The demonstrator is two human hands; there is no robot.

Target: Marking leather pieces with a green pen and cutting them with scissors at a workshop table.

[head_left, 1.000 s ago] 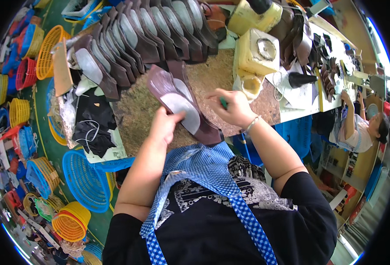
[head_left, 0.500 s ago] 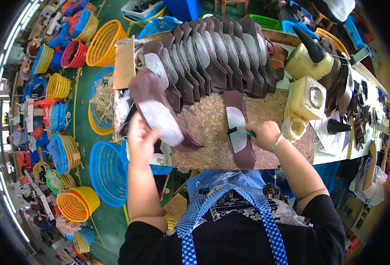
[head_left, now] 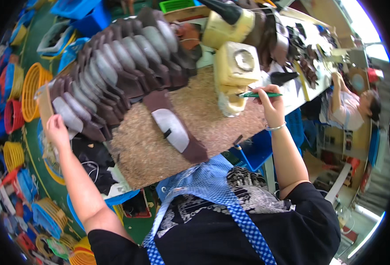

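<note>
A long row of overlapping brown leather pieces (head_left: 115, 62), each with a pale grey patch, spreads across the back left of the work board. My left hand (head_left: 57, 129) has its fingers closed at the edge of the leftmost leather piece (head_left: 67, 114). In front of me a single leather piece (head_left: 184, 140) lies flat, with a small black tab (head_left: 167, 133) on its pale patch. My right hand (head_left: 271, 106) grips a slim green pen-like tool (head_left: 268, 94), its thin tip over the cut-open yellow pot (head_left: 234, 105). The pot's contents are hard to make out.
A boxy yellow container (head_left: 238, 64) stands behind the pot, with a black cone (head_left: 284, 78) to its right. A blue bin (head_left: 256, 150) sits below the board's right edge. Baskets (head_left: 36, 90) stand on the floor at left; another person (head_left: 347, 104) works at far right.
My left hand has carried a leather piece leftward to the row's end. My right hand has moved from the flat piece to the yellow pot with the green tool. The view has turned.
</note>
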